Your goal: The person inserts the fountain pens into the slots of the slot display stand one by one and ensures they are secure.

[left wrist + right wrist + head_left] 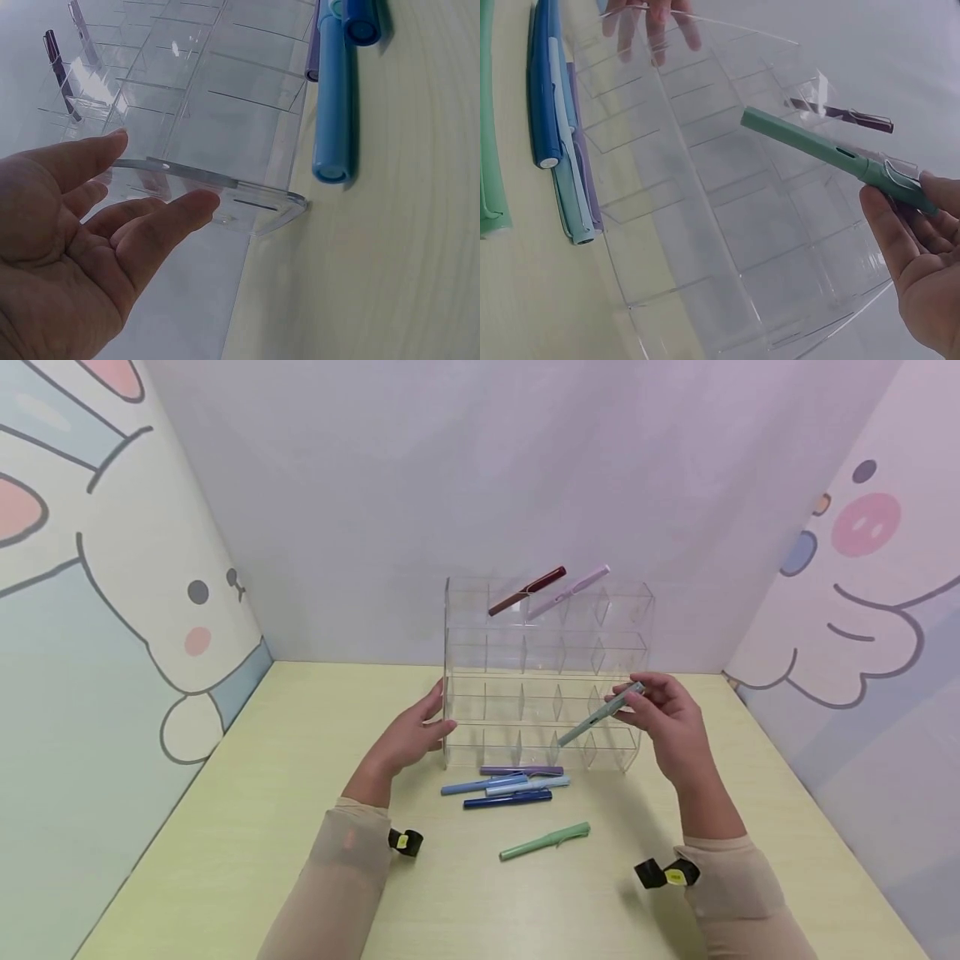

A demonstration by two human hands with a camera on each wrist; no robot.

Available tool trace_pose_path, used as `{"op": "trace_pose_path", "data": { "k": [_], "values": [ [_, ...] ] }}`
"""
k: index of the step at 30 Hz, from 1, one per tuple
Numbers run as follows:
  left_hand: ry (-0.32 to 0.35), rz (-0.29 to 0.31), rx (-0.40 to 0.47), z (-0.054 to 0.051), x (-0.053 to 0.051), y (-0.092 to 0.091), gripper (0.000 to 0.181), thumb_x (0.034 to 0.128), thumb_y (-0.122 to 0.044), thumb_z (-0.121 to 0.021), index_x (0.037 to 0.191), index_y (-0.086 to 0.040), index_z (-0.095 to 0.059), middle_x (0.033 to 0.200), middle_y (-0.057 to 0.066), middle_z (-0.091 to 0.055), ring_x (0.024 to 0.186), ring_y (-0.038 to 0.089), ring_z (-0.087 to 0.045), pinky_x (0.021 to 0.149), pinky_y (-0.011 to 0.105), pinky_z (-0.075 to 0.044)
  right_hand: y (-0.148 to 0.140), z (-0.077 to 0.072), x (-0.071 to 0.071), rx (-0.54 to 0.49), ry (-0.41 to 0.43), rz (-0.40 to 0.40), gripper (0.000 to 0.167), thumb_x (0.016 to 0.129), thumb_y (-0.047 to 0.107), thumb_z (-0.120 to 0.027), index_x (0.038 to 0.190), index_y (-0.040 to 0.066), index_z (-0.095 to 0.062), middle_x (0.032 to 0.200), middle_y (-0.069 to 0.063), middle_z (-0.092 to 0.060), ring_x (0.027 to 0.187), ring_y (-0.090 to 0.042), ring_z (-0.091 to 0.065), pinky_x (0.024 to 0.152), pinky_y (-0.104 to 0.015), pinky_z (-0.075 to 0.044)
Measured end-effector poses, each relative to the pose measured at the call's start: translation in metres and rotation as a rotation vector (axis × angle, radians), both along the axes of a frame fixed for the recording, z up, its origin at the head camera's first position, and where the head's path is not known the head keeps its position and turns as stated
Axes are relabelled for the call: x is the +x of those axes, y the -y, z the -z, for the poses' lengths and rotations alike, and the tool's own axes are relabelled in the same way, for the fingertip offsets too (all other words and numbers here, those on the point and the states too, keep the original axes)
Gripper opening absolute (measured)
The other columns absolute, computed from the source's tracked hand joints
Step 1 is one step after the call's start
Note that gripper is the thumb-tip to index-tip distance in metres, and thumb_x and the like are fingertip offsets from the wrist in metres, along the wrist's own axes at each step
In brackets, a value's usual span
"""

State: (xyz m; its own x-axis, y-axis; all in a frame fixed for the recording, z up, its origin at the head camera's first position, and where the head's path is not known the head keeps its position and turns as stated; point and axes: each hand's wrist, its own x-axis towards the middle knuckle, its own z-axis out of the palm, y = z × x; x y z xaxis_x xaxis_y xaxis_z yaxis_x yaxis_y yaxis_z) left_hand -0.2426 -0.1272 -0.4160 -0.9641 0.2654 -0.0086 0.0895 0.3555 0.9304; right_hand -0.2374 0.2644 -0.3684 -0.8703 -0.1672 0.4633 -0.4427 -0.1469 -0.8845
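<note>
My right hand [671,718] pinches a grey-green pen [600,716] near its clip end between thumb and fingers. The pen slants in front of the lower right compartments of a clear acrylic rack [540,652]. At the rack's left side panel, my left hand [412,731] rests with fairly straight, spread fingers about the edge; how firmly they touch it cannot be told. In the top row lean a dark red pen [527,592] and a pale lilac pen [570,592]. Through the clear plastic, the right wrist view shows left-hand fingers [656,34].
Before the rack lie a purple pen [521,770], a blue pen [483,785], a light blue pen [528,786] and a dark blue pen [507,800]. A light green pen [545,842] lies nearer me. Behind the table [360,877] stands a pale wall [360,510].
</note>
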Motion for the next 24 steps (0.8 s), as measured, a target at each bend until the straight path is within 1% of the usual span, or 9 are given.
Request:
{"op": "trace_pose_path", "data": {
  "k": [4,7,9,12,16,19,21,23,24],
  "values": [
    [0.001,-0.001,0.005,0.000,0.000,0.001,0.077,0.0986,-0.034,-0.059,0.156,-0.045,-0.009,0.162,-0.008,-0.023,0.138,0.027,-0.044,0.096,0.045,-0.053,-0.005,-0.001,-0.003,-0.100,0.006,0.039,0.034,0.097,0.000,-0.057,0.129,-0.008,-0.048,0.108,-0.013,-0.068,0.098,-0.020,-0.072,0.084,-0.038,-0.057],
    [0.003,0.007,0.009,0.000,0.000,0.001,0.076,0.0989,-0.034,-0.059,0.155,-0.047,-0.009,0.163,-0.005,-0.021,0.140,0.028,-0.043,0.097,0.046,-0.053,-0.010,-0.002,-0.005,-0.163,0.027,0.070,0.034,0.096,-0.001,-0.058,0.128,-0.006,-0.047,0.107,-0.013,-0.068,0.097,-0.021,-0.072,0.084,-0.038,-0.057],
    [-0.001,0.011,0.007,0.001,0.000,0.001,0.076,0.0990,-0.035,-0.059,0.155,-0.048,-0.009,0.163,-0.003,-0.020,0.140,0.029,-0.042,0.097,0.046,-0.053,-0.012,-0.005,-0.007,-0.195,0.038,0.086,0.034,0.095,0.000,-0.059,0.127,-0.005,-0.047,0.107,-0.013,-0.068,0.096,-0.022,-0.073,0.084,-0.038,-0.057],
    [-0.003,0.001,0.007,0.001,0.001,0.000,0.076,0.0987,-0.035,-0.059,0.154,-0.048,-0.009,0.163,-0.005,-0.021,0.140,0.029,-0.042,0.097,0.046,-0.053,-0.017,-0.011,-0.014,-0.238,0.048,0.089,0.035,0.094,0.000,-0.061,0.127,-0.004,-0.048,0.107,-0.014,-0.067,0.095,-0.024,-0.073,0.084,-0.038,-0.057],
    [-0.003,-0.001,0.006,0.001,0.000,0.001,0.076,0.0989,-0.034,-0.059,0.155,-0.048,-0.009,0.162,-0.008,-0.021,0.140,0.030,-0.042,0.096,0.046,-0.053,-0.022,-0.027,-0.026,-0.317,0.048,0.074,0.035,0.093,-0.002,-0.062,0.126,-0.001,-0.048,0.107,-0.017,-0.066,0.095,-0.027,-0.072,0.084,-0.039,-0.057],
    [-0.005,-0.002,-0.001,0.000,-0.001,0.000,0.076,0.0991,-0.034,-0.059,0.155,-0.047,-0.009,0.163,-0.005,-0.021,0.139,0.029,-0.044,0.096,0.047,-0.053,-0.026,-0.043,-0.037,-0.390,0.042,0.065,0.035,0.092,-0.004,-0.062,0.124,-0.002,-0.048,0.104,-0.018,-0.067,0.093,-0.029,-0.072,0.083,-0.040,-0.057],
    [0.004,-0.007,-0.007,-0.001,-0.001,0.000,0.076,0.0990,-0.034,-0.059,0.154,-0.050,-0.009,0.163,-0.004,-0.022,0.137,0.028,-0.046,0.096,0.046,-0.053,-0.028,-0.054,-0.043,-0.433,0.038,0.062,0.035,0.090,-0.006,-0.063,0.121,-0.003,-0.048,0.103,-0.019,-0.067,0.092,-0.030,-0.072,0.083,-0.042,-0.057],
    [0.008,-0.005,-0.006,0.000,-0.001,0.000,0.076,0.0988,-0.035,-0.059,0.154,-0.050,-0.010,0.163,-0.002,-0.022,0.136,0.027,-0.047,0.096,0.046,-0.053,-0.031,-0.066,-0.049,-0.455,0.034,0.066,0.035,0.089,-0.006,-0.064,0.120,-0.003,-0.049,0.102,-0.020,-0.066,0.092,-0.030,-0.072,0.083,-0.042,-0.057],
    [0.011,-0.004,-0.002,0.001,-0.001,-0.001,0.075,0.0986,-0.035,-0.059,0.154,-0.050,-0.010,0.163,-0.003,-0.022,0.136,0.027,-0.047,0.097,0.046,-0.053,-0.032,-0.072,-0.051,-0.461,0.033,0.071,0.035,0.089,-0.006,-0.065,0.119,-0.003,-0.049,0.102,-0.020,-0.066,0.093,-0.030,-0.071,0.083,-0.042,-0.057]
  ]
}}
